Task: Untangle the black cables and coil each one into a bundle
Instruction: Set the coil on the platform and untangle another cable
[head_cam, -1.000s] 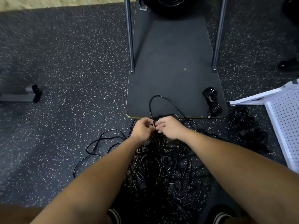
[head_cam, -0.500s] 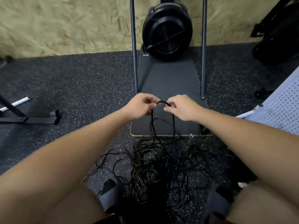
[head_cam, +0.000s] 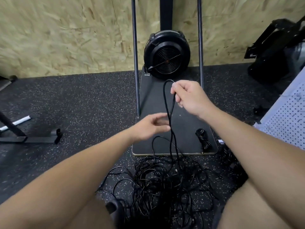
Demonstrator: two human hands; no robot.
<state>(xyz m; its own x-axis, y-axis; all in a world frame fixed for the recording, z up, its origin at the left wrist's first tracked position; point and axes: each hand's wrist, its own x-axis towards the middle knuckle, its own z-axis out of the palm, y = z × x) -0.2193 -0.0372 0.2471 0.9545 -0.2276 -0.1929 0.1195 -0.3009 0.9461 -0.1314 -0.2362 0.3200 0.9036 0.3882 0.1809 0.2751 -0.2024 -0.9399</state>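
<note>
A tangle of thin black cables (head_cam: 165, 184) lies on the speckled floor between my legs. My right hand (head_cam: 189, 97) is raised and pinches the top of a folded loop of black cable (head_cam: 167, 103), whose two strands hang down into the tangle. My left hand (head_cam: 151, 127) is lower, blurred, its fingers loosely spread beside the hanging strands, and holds nothing I can see. One coiled black cable bundle (head_cam: 203, 141) lies on the black board (head_cam: 184, 123) at its front right corner.
A round black fan (head_cam: 166, 54) stands at the far end of the board between two metal poles (head_cam: 136, 63). A white perforated panel (head_cam: 287, 118) is at the right, with dark cables (head_cam: 229, 156) beside it. A black metal frame (head_cam: 33, 138) lies at left.
My right hand has risen with the cable loop, drawing the strands up from the tangle. My left hand has let go of the loop and dropped lower. The view has tilted up.
</note>
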